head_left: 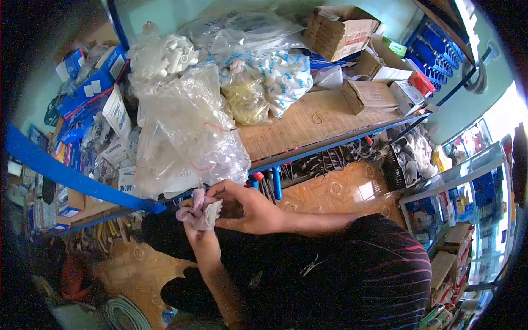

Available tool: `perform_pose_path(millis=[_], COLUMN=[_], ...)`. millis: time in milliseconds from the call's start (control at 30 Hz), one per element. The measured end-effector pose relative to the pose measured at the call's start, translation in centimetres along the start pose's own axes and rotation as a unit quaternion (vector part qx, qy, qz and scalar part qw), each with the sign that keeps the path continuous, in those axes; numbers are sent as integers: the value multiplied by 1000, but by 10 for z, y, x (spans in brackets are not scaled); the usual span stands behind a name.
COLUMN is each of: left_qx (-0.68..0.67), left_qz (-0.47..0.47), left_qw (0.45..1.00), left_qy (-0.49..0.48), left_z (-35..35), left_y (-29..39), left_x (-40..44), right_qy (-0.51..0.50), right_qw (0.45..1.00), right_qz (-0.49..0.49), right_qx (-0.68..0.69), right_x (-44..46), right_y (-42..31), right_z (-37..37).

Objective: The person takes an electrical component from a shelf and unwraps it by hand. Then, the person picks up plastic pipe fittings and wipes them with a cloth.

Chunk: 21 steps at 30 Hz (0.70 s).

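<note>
A crumpled pale purple and whitish cloth (201, 211) is bunched between my two hands, above my dark-clothed legs. My left hand (199, 233) comes up from below and grips the cloth, which covers most of its fingers. From the right, my right hand (250, 209) reaches in with bent fingers and thumb closed at the cloth's edge. Just beyond the hands, clear plastic bags (190, 126) spread over the shelf's front edge.
On the wooden shelf (308, 118) stand bags of white pipe fittings (286, 77), a yellowish bag (246, 99) and cardboard boxes (338, 33). A blue metal post (77, 179) crosses at left. A glass cabinet (467, 192) stands right; a coiled hose (124, 313) lies below.
</note>
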<state>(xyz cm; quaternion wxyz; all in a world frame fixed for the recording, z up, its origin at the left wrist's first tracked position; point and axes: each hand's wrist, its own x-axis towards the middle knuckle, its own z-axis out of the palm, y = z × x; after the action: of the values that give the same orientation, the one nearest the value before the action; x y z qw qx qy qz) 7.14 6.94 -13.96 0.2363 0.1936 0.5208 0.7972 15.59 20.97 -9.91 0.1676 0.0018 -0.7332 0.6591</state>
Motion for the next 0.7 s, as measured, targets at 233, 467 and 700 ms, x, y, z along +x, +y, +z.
perform_pose_path(millis=[233,467,700], left_qx=[-35,-146,91], left_qz=[21,27,220], left_qw=[999,988,922], left_qy=[12,47,304], left_z=[-20,-52,-77], left_y=[-17,-26,-46], left_x=[-2,0,2], right_qy=[-16,-106,-81], right_qw=[997,982,981], right_qz=[75,132,107], right_qx=[31,86,143], right_x=[5,12,20], right_y=[-3,-11,-41], right_z=[-6,-24,-75])
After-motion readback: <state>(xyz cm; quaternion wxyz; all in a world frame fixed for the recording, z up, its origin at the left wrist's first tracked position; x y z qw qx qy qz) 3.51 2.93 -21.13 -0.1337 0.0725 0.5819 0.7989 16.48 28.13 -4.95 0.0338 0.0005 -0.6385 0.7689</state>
